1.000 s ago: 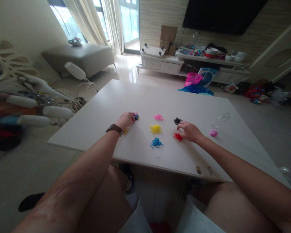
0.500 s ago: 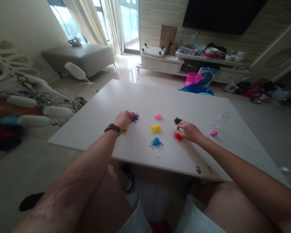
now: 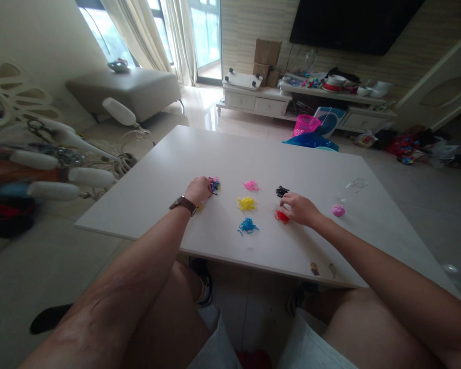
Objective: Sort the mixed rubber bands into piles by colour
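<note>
Pinching into the mixed pile (image 3: pixel 214 184) with my left hand (image 3: pixel 198 190), I rest my curled right hand (image 3: pixel 298 208) on the red heap (image 3: pixel 281 217) — pink (image 3: pixel 251 185), yellow (image 3: pixel 247 204), blue (image 3: pixel 248 226), black (image 3: pixel 281 191) lie apart on the tabletop (image 3: pixel 176 164) by colour.

A home living room: a grey cushioned sofa (image 3: pixel 138 92), long pale window curtains (image 3: pixel 153 36), a wall-mounted black television (image 3: pixel 353 23) above a low white cabinet (image 3: pixel 261 100).

Red pile (image 3: pixel 281 217) half under the right hand (image 3: pixel 298 208); left fingertips' hold in mixed pile (image 3: pixel 214 184) unclear.
</note>
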`<control>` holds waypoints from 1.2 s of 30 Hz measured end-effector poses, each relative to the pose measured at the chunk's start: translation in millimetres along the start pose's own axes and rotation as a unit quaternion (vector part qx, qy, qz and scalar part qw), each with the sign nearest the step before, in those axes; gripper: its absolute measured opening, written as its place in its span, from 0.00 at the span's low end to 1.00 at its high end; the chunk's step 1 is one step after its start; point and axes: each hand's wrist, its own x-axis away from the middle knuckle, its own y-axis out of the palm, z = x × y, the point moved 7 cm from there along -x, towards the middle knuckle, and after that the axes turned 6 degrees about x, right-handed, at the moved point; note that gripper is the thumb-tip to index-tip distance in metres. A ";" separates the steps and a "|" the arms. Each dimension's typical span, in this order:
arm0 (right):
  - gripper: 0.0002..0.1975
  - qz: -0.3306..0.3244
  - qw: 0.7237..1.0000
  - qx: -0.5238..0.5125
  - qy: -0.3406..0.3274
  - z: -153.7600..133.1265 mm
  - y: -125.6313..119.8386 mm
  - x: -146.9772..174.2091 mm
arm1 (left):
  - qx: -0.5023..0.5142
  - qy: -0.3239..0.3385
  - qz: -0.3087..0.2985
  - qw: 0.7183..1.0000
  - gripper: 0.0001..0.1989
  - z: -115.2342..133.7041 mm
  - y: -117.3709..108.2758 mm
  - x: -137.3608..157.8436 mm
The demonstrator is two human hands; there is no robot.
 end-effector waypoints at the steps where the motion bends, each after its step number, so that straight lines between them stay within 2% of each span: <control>1: 0.06 -0.001 1.000 0.000 0.001 0.0 0.0 0.1 | -0.004 0.000 0.001 1.000 0.11 0.3 0.2 0.3; 8: 0.06 -0.002 1.000 -0.004 0.002 0.7 -0.2 0.7 | -0.003 -0.001 0.000 1.000 0.09 2.6 -1.2 1.5; 15: 0.06 -0.004 1.000 -0.004 0.000 1.0 0.3 0.2 | 0.041 -0.039 -0.083 0.995 0.06 -9.0 -8.3 -1.4; 22: 0.07 -0.012 1.000 0.000 -0.003 0.5 2.1 0.7 | 0.056 -0.021 -0.067 0.996 0.02 -14.0 -16.3 -5.8; 36: 0.07 -0.027 1.000 -0.004 -0.006 -1.6 3.5 1.1 | 0.142 -0.008 -0.122 0.982 0.01 -7.7 -15.1 3.6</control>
